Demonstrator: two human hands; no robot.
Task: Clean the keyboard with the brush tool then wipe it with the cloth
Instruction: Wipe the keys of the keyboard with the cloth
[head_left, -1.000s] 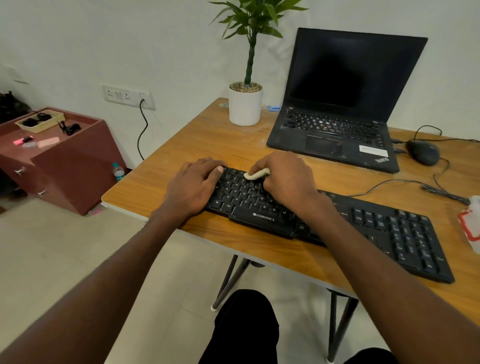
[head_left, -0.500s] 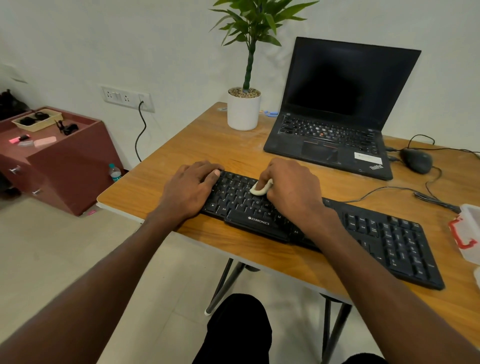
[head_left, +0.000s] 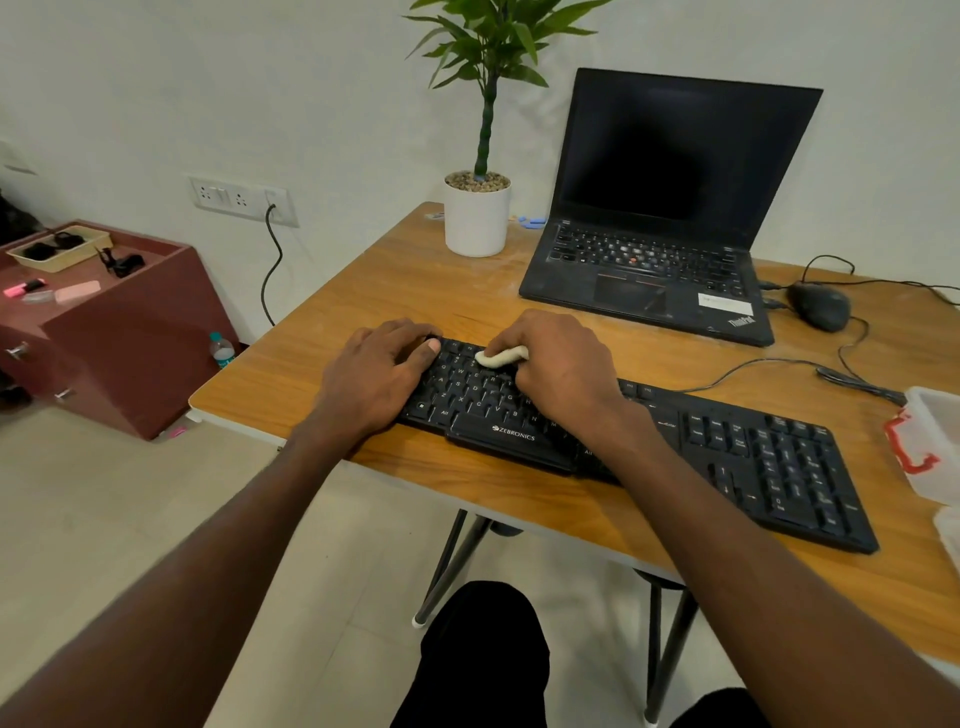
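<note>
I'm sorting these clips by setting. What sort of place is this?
Probably a home or small office workspace: a wooden desk with an open laptop, a wired keyboard and a mouse, plus a potted plant.

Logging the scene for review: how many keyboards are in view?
2: the black keyboard lying along the table's near edge under both hands, and the laptop keyboard, behind it.

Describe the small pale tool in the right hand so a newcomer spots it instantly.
On the wooden desk lies a long black keyboard. Over its left half, the right hand grips a small cream-white tool, the only pale thing against the dark keys.
</note>
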